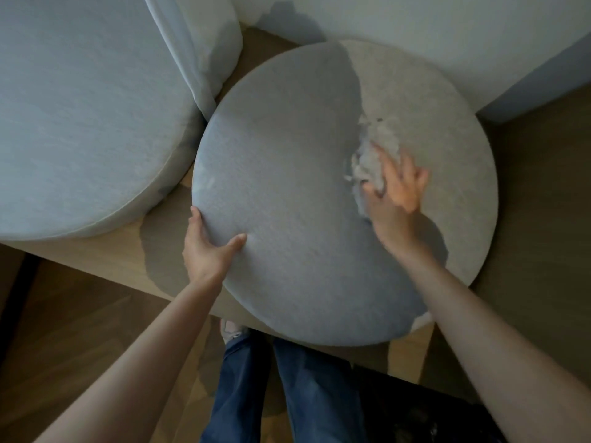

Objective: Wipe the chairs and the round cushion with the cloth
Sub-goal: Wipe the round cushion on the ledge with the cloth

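Observation:
A large round grey cushion (303,174) lies on a low wooden platform (105,251), its near edge hanging over the front. My left hand (208,247) grips the cushion's left rim, thumb on top and fingers wrapped under the edge. My right hand (396,193) rests on the cushion's right half, fingers spread over a crumpled white cloth (374,148) and pressing it onto the fabric. The picture is blurred around that hand.
A second round grey cushion (80,116) sits on the platform to the left, almost touching the first. A white curtain (198,43) hangs behind between them. A white wall stands at the back. My legs in blue jeans (287,388) stand at the platform's front edge.

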Motion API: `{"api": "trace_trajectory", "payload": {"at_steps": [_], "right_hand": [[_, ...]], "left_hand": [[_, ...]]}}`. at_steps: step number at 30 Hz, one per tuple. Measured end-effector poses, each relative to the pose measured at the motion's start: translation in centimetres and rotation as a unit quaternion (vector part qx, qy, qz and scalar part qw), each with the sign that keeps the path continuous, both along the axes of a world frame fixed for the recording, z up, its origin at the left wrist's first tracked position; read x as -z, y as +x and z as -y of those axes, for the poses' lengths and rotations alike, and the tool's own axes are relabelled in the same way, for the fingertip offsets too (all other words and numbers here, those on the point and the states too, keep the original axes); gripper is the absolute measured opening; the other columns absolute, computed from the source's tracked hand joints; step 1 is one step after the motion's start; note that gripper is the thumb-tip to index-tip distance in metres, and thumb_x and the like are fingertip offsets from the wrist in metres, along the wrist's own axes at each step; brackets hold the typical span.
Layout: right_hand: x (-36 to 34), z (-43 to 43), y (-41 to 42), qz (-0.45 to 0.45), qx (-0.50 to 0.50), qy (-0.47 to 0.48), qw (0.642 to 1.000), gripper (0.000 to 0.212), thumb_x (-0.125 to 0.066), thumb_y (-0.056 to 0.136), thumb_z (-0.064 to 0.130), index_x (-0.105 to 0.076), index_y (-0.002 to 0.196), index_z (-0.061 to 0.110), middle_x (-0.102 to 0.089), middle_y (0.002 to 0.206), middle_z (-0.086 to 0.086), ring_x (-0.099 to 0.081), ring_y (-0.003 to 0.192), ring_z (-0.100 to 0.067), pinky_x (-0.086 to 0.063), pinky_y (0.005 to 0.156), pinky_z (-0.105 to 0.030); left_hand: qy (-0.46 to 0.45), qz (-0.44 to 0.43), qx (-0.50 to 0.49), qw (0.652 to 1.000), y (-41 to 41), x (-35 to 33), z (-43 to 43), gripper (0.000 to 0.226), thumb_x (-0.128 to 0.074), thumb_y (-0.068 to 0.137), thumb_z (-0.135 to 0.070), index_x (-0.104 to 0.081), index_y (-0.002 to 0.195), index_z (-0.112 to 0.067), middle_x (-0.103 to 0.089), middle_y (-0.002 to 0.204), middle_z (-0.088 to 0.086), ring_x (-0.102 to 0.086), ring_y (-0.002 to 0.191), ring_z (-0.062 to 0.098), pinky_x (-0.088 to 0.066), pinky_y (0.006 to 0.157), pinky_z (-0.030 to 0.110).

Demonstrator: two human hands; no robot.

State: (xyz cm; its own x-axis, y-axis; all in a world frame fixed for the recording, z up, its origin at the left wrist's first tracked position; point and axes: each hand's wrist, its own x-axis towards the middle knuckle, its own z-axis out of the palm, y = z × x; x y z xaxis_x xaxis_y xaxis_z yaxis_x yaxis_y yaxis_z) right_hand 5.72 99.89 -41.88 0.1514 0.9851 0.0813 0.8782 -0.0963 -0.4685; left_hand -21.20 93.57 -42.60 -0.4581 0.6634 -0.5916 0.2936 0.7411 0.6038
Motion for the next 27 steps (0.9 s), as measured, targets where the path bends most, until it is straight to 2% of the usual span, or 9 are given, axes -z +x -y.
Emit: {"api": "trace_trajectory", "payload": {"at_steps": [4,6,10,14,16,19,22,24,27], "right_hand": [[1.1,0.1,3.3,-0.002,0.077,-0.046,0.996,0.049,-0.059,0.09,0.018,-0.049,0.137,0.011,-0.043,0.142,-0.019,-0.043,0.12,-0.04,-0.027,0.097,-0.032],[1.6,2.4,-0.8,-0.016,0.003,-0.027,0.999,0.045,-0.065,0.085,0.008,-0.056,0.13,0.007,-0.053,0.133,-0.019,-0.05,0.114,-0.04,-0.031,0.1,-0.032],[1.5,8.0,-11.0,-0.087,-0.126,-0.062,0.986,0.055,-0.076,0.074,0.01,-0.061,0.127,0.012,-0.06,0.126,-0.013,-0.05,0.108,-0.038,-0.044,0.096,-0.044],[0.2,9.7,-12.8,-0.132,-0.203,-0.092,0.966,0.057,-0.078,0.072,0.007,-0.062,0.126,0.015,-0.058,0.126,-0.014,-0.048,0.104,-0.032,-0.05,0.087,-0.042],[-0.7,8.9,-9.8,-0.126,-0.176,-0.067,0.974,0.052,-0.073,0.077,0.005,-0.06,0.127,0.013,-0.056,0.128,-0.014,-0.047,0.104,-0.03,-0.05,0.085,-0.04],[-1.2,7.4,-2.5,-0.046,-0.019,-0.02,0.999,0.052,-0.071,0.079,0.009,-0.058,0.129,0.015,-0.054,0.131,-0.016,-0.047,0.104,-0.036,-0.037,0.085,-0.029],[-0.6,7.8,2.4,-0.019,0.118,-0.089,0.989,0.052,-0.064,0.086,0.014,-0.051,0.136,0.014,-0.044,0.142,-0.017,-0.04,0.112,-0.039,-0.032,0.09,-0.033],[-0.1,9.2,0.9,-0.048,0.125,-0.096,0.986,0.05,-0.064,0.086,0.011,-0.052,0.135,0.012,-0.046,0.139,-0.017,-0.041,0.113,-0.039,-0.032,0.094,-0.032],[0.3,12.6,-6.1,-0.1,0.013,-0.098,0.99,0.052,-0.073,0.076,0.004,-0.06,0.126,0.009,-0.056,0.13,-0.015,-0.046,0.11,-0.038,-0.036,0.099,-0.037]], "left_hand": [[0.03,-0.022,-0.022,0.999,0.8,0.2,1.1,0.092,-0.078,0.077,-0.027,-0.024,0.151,-0.025,-0.024,0.157,-0.006,-0.021,0.145,0.016,-0.021,0.118,0.047],[0.034,-0.021,-0.026,0.999,0.9,0.2,1.2,0.09,-0.078,0.077,-0.027,-0.025,0.151,-0.025,-0.023,0.157,-0.007,-0.021,0.144,0.014,-0.02,0.118,0.047],[0.023,-0.03,-0.025,0.999,0.9,0.1,0.9,0.089,-0.078,0.077,-0.028,-0.027,0.15,-0.025,-0.027,0.156,-0.005,-0.024,0.144,0.016,-0.023,0.118,0.045],[0.007,-0.027,-0.009,1.0,0.6,-0.1,0.8,0.088,-0.075,0.08,-0.029,-0.023,0.151,-0.027,-0.026,0.157,-0.001,-0.025,0.143,0.019,-0.024,0.117,0.045],[0.008,-0.021,0.01,1.0,0.6,-0.3,1.2,0.089,-0.073,0.082,-0.032,-0.019,0.152,-0.027,-0.019,0.159,-0.004,-0.019,0.145,0.019,-0.021,0.118,0.046],[0.017,-0.003,0.011,1.0,1.0,-0.9,2.3,0.085,-0.069,0.086,-0.03,-0.017,0.153,-0.026,-0.015,0.16,-0.003,-0.017,0.146,0.019,-0.021,0.118,0.046],[-0.002,0.011,0.041,0.999,1.6,-1.2,4.8,0.088,-0.07,0.085,-0.026,-0.014,0.153,-0.028,-0.01,0.16,-0.002,-0.016,0.146,0.022,-0.025,0.115,0.049],[-0.012,0.054,0.059,0.997,1.8,-1.1,6.8,0.091,-0.07,0.084,-0.022,-0.011,0.153,-0.032,-0.007,0.16,-0.003,-0.018,0.145,0.026,-0.032,0.11,0.056],[-0.011,0.079,0.052,0.995,1.9,-1.0,7.9,0.092,-0.07,0.084,-0.019,-0.01,0.152,-0.034,-0.01,0.16,-0.004,-0.022,0.144,0.028,-0.039,0.104,0.058]]}}
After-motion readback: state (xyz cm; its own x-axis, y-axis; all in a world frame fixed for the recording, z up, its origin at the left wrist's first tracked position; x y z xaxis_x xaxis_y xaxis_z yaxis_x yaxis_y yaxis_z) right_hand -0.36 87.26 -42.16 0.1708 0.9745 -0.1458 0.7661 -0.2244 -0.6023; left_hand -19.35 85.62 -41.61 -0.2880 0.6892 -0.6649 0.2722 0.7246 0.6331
